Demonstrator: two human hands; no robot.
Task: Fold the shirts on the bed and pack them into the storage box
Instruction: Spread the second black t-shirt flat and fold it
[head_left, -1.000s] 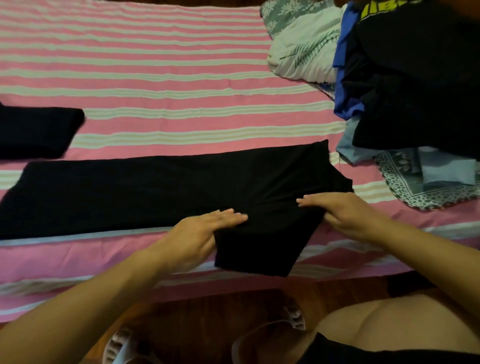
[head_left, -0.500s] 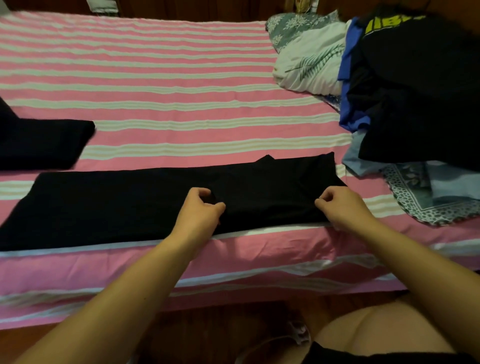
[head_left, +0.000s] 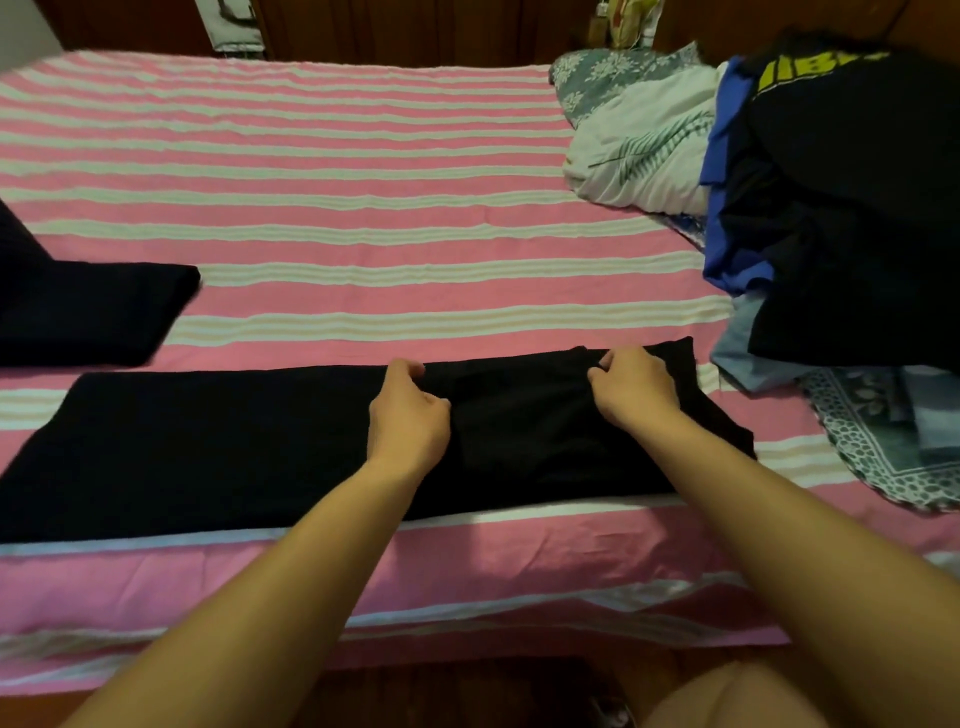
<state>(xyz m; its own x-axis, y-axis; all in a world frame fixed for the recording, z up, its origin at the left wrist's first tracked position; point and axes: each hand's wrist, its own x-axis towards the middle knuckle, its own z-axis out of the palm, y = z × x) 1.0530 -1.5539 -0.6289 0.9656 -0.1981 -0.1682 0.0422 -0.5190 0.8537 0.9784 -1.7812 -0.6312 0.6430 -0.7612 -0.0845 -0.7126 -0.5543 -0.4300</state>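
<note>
A folded-over flap of the black shirt (head_left: 208, 447) is pinched at its far edge by the left hand (head_left: 408, 415) and the right hand (head_left: 631, 387). The shirt is laid across the bed (head_left: 337, 208), long axis left-to-right, most unfolded length leftward, nearer the left hand.

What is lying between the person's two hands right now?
In the head view, only the folded-over part of the black shirt lies between the left hand and the right hand. Both pinch its far edge.
</note>
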